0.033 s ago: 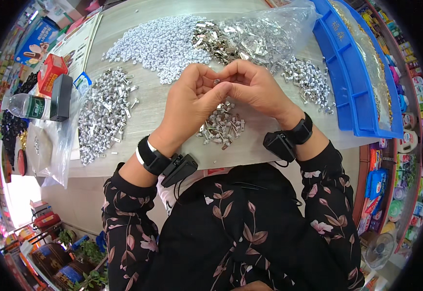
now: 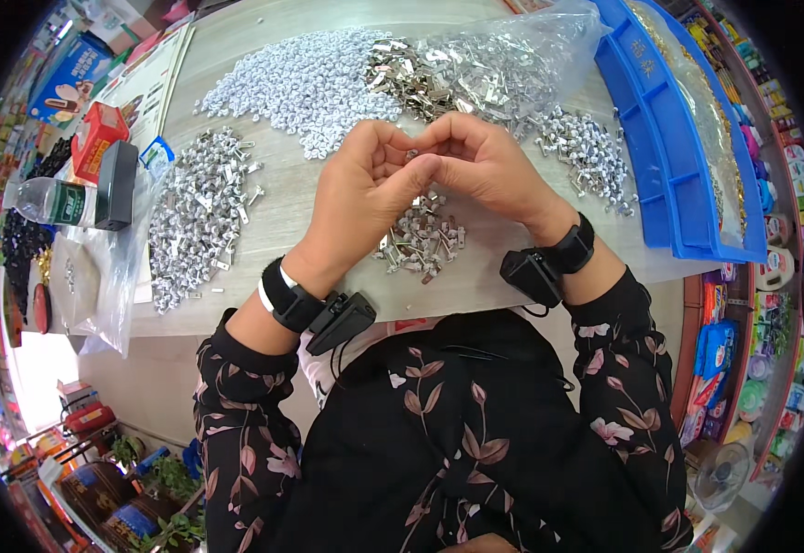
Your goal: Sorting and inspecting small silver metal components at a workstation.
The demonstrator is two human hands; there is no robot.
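My left hand (image 2: 360,194) and my right hand (image 2: 487,170) meet over the table, fingertips and thumbs pressed together. Pinched between them is a small metal piece (image 2: 411,156), mostly hidden by the fingers. Just below lies a small heap of metal clips with white parts (image 2: 423,241). Beyond my hands spread a wide pile of small white plastic pieces (image 2: 300,83) and a pile of bare metal clips (image 2: 406,78), the latter running into a clear plastic bag (image 2: 549,46). More clips with white parts form a large pile (image 2: 199,217) at left and a smaller one (image 2: 588,152) at right.
A blue plastic tray (image 2: 652,120) stands along the table's right side. At the left are a clear bottle (image 2: 52,201), a dark box-shaped object (image 2: 117,184), a red box (image 2: 99,138) and a clear plastic bag (image 2: 118,276). Stocked shelves (image 2: 761,332) line the right.
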